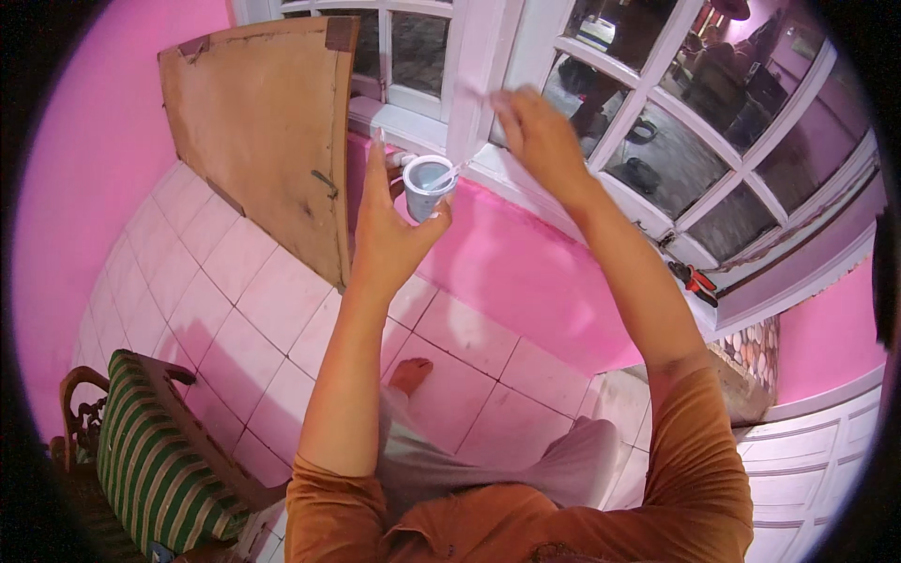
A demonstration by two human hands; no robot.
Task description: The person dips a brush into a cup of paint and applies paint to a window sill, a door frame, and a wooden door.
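My left hand [399, 220] holds up a small white plastic cup [430, 202], thumb on the near side and fingers round the far side. Inside is a pale grey-blue substance, and a thin whitish stick [445, 177] leans over the rim. Higher and to the right, my right hand [540, 131] is raised beside the white window post [479, 84]. Its fingers are curled together and smeared by motion, so what they pinch, if anything, cannot be made out.
A brown wooden panel [258, 122] leans at the left. White-framed windows [648, 89] stand ahead, above a pink wall [526, 267]. Red-and-black-handled pliers [694, 281] rest on the sill at right. A green striped chair [155, 455] stands at lower left on the tiled floor [282, 291].
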